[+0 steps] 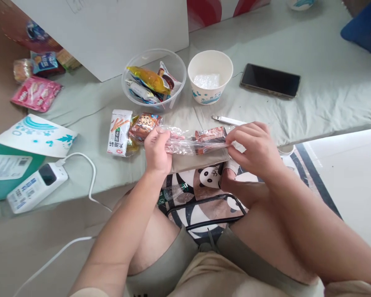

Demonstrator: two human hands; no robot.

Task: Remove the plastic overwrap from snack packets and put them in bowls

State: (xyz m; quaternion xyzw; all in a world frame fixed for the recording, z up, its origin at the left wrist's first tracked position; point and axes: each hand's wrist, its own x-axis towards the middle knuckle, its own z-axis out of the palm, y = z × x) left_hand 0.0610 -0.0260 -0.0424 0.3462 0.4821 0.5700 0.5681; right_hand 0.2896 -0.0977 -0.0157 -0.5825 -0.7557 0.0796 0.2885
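Observation:
A clear plastic bag point(188, 145) with small wrapped snacks inside is stretched level between my two hands at the table's front edge. My left hand point(157, 150) pinches its left end, thumb on top. At the right end, my right hand point(250, 144) grips the plastic between thumb and fingers. A red-brown wrapped snack point(210, 135) shows in the bag's right part. Just left of my left hand lie a round cookie packet point(146, 126) and a white snack packet point(120, 133). A white cutter-like tool point(230, 120) lies behind the bag, near my right hand.
On the cloth-covered table point(321, 78) are a clear bowl of snacks point(154, 103), a paper cup point(210, 78) holding clear plastic, and a phone point(270, 81). At left are a tipped paper cup point(37, 134), a power bank point(37, 187) with a white cable, and a pink packet point(37, 94).

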